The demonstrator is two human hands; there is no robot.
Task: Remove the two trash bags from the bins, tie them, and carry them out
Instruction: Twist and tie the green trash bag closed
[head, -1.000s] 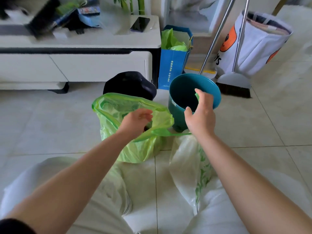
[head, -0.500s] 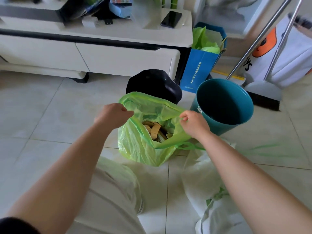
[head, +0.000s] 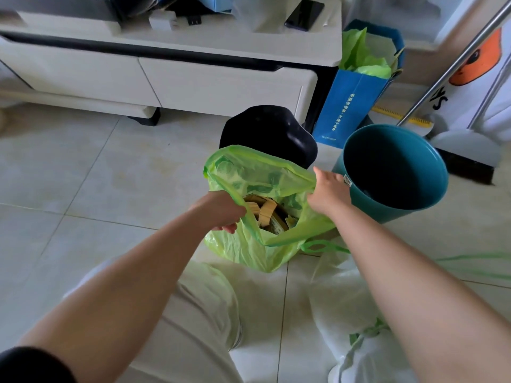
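A green trash bag (head: 249, 250) stands on the tiled floor in front of me, its mouth held wide, with yellow-brown cardboard scraps inside. My left hand (head: 221, 211) grips the bag's left rim. My right hand (head: 329, 192) grips the right rim. A green drawstring loop (head: 318, 246) hangs from the near side. Behind the bag is a black bin (head: 271, 134). To its right stands an empty teal bin (head: 392, 194). A whitish bag (head: 348, 308) lies on the floor under my right forearm.
A white low cabinet (head: 193, 78) runs along the back with a phone (head: 304, 15) on top. A blue paper bag (head: 351, 106) holding green plastic stands beside it. A broom and dustpan (head: 467, 156) lean at the right. My knees are at the bottom.
My right hand left the teal bin's rim and took the bag's right rim. Both hands spread the mouth wider, and the view shifted right and closer.
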